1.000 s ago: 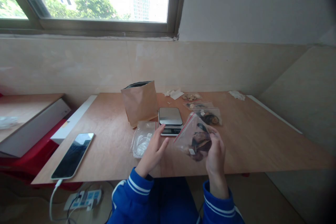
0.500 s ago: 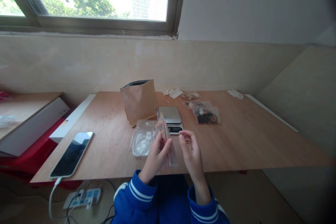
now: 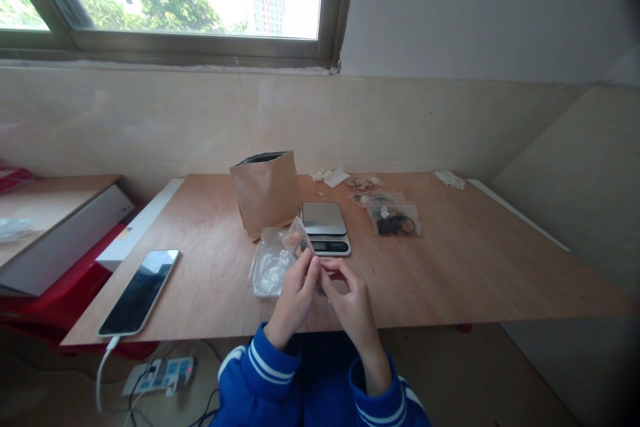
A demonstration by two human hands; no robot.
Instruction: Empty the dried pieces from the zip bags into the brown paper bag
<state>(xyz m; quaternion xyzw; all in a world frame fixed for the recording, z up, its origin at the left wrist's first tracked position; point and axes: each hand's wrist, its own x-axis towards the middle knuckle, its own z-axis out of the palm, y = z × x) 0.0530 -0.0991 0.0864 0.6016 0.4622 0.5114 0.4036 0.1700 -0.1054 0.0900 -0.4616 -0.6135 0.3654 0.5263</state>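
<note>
A clear zip bag (image 3: 297, 233) with small brown and dark contents hangs between my hands, just in front of the kitchen scale (image 3: 324, 219). My left hand (image 3: 297, 293) pinches its top edge between thumb and fingers. Close against it, my right hand (image 3: 354, 307) is closed too, thumb and forefinger pressed together on the same edge. My fingers cover much of the bag. Under and left of it lies a stack of clear plastic bags (image 3: 270, 272). The scale has a silver plate and a dark display, too small to read.
A brown paper bag (image 3: 266, 190) stands open behind the stack. Filled zip bags (image 3: 395, 220) lie right of the scale, with paper scraps (image 3: 335, 177) behind. A phone (image 3: 140, 293) with a white cable rests at the table's left edge. Crumpled tissue (image 3: 450, 179) lies back right.
My right hand has moved left, meeting my left hand at the zip bag and closing on its edge. The bag has turned, and its contents now show near the scale.
</note>
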